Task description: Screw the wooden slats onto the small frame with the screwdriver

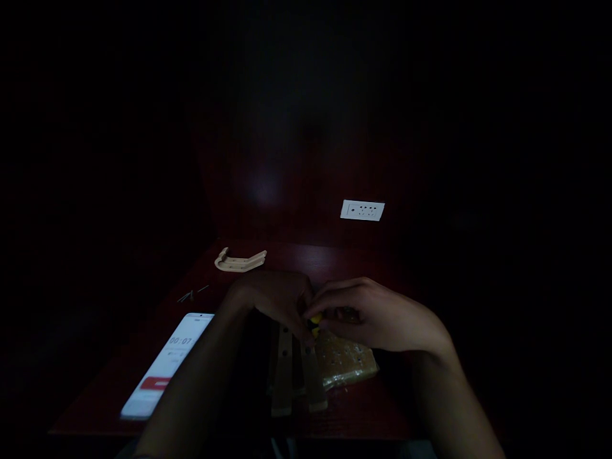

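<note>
My right hand [375, 312] has its fingers curled round a small yellow and black handle [315, 321], which looks like a stubby screwdriver; its tip is hidden. My left hand [284, 296] reaches in from the left, with its fingertips on a light wooden piece [283, 382] made of two parallel strips with dark holes. The far end of that piece is covered by the left hand. Under and beside it lies a brown slab [351, 366] wrapped in shiny clear plastic, its near edge crinkled.
A lit phone [165, 366] showing a timer lies at the left, partly behind my left forearm. Several small screws [192, 294] lie beyond it. A curved wooden piece [241, 261] rests farther back. A white wall socket [362, 210] is on the dark red back panel.
</note>
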The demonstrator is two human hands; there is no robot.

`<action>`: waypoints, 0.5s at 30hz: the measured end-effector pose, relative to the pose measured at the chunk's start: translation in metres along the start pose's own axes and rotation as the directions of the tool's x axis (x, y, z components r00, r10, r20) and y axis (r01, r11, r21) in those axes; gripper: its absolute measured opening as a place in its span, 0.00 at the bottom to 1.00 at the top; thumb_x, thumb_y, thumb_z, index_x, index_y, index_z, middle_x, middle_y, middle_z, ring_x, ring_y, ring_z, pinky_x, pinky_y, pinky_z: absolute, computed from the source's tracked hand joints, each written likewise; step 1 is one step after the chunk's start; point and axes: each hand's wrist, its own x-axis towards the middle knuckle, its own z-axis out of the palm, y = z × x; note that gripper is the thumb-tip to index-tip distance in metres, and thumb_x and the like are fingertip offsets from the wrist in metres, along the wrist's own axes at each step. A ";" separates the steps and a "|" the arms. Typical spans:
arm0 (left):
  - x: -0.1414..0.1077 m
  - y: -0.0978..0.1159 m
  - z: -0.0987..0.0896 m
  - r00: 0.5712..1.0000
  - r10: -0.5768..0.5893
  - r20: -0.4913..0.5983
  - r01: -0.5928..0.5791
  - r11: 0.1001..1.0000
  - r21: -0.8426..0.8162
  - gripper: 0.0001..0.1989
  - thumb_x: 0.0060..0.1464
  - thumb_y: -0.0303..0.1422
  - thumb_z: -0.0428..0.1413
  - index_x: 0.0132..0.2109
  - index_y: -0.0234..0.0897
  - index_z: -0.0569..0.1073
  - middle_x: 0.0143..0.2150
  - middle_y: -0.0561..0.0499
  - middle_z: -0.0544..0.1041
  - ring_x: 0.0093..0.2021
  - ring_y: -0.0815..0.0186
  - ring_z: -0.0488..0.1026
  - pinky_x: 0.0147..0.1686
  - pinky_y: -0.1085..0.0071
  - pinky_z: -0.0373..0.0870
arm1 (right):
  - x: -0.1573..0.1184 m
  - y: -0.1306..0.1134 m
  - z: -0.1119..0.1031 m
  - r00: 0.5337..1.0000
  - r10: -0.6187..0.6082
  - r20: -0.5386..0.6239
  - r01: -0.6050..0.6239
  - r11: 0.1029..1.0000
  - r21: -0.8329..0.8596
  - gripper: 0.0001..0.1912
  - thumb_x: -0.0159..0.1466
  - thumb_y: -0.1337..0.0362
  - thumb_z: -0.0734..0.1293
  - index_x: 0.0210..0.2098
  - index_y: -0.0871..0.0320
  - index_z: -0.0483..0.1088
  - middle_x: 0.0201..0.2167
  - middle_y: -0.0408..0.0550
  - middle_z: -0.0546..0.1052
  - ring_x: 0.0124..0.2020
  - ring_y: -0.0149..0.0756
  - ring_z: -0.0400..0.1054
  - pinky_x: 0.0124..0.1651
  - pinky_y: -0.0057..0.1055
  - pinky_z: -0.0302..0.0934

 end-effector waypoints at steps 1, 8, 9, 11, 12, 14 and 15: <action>0.000 0.000 0.000 1.000 0.006 0.001 -0.006 1.000 0.004 0.14 0.44 0.43 0.67 0.35 0.37 0.81 0.32 0.52 0.82 0.30 0.67 0.74 0.27 0.76 0.62 | 0.000 0.000 0.000 1.000 0.009 0.000 -0.009 1.000 -0.004 0.15 0.65 0.70 0.66 0.49 0.52 0.75 0.45 0.45 0.77 0.40 0.30 0.72 0.42 0.26 0.63; 0.000 -0.001 0.000 1.000 0.005 0.004 -0.005 1.000 -0.003 0.15 0.44 0.44 0.67 0.34 0.36 0.81 0.29 0.52 0.81 0.28 0.68 0.73 0.25 0.77 0.62 | 0.001 -0.001 0.000 0.999 0.046 -0.028 -0.047 0.998 -0.044 0.13 0.64 0.67 0.68 0.48 0.53 0.76 0.44 0.45 0.76 0.36 0.29 0.71 0.39 0.26 0.63; 0.000 -0.001 0.000 1.000 0.006 -0.004 -0.006 1.000 -0.003 0.16 0.44 0.44 0.67 0.33 0.36 0.81 0.28 0.52 0.80 0.27 0.68 0.73 0.25 0.77 0.61 | 0.001 -0.002 0.000 0.999 0.036 -0.034 -0.037 0.998 -0.043 0.13 0.63 0.68 0.69 0.48 0.53 0.76 0.45 0.45 0.76 0.38 0.29 0.71 0.41 0.26 0.63; -0.001 -0.002 0.000 1.000 0.005 -0.017 -0.005 1.000 0.009 0.16 0.43 0.46 0.67 0.32 0.36 0.81 0.27 0.53 0.79 0.26 0.69 0.72 0.24 0.77 0.60 | 0.000 -0.003 -0.001 0.999 0.011 -0.034 -0.012 0.999 -0.041 0.15 0.62 0.69 0.69 0.48 0.53 0.76 0.46 0.44 0.77 0.41 0.30 0.71 0.44 0.27 0.63; -0.001 -0.002 0.000 1.000 0.006 -0.019 -0.005 1.000 0.015 0.17 0.43 0.46 0.67 0.31 0.36 0.81 0.26 0.54 0.79 0.26 0.69 0.72 0.23 0.76 0.60 | 0.000 -0.003 -0.001 1.000 0.002 -0.026 -0.003 0.999 -0.039 0.15 0.62 0.70 0.68 0.48 0.53 0.75 0.47 0.44 0.77 0.41 0.30 0.71 0.45 0.27 0.63; -0.001 -0.003 0.001 1.000 -0.001 -0.022 0.002 1.000 0.022 0.17 0.43 0.47 0.66 0.30 0.36 0.80 0.25 0.53 0.78 0.25 0.69 0.71 0.22 0.76 0.59 | 0.000 -0.003 -0.002 1.000 -0.007 -0.005 0.007 0.999 -0.034 0.15 0.64 0.71 0.67 0.49 0.54 0.75 0.47 0.44 0.77 0.40 0.30 0.72 0.43 0.27 0.64; -0.001 -0.003 0.001 1.000 -0.004 -0.020 0.004 1.000 0.020 0.17 0.43 0.47 0.66 0.30 0.36 0.80 0.25 0.53 0.78 0.25 0.69 0.71 0.22 0.76 0.59 | 0.000 -0.003 -0.002 1.000 -0.008 0.002 0.008 0.999 -0.031 0.14 0.64 0.71 0.66 0.49 0.54 0.75 0.46 0.44 0.77 0.39 0.30 0.72 0.41 0.26 0.64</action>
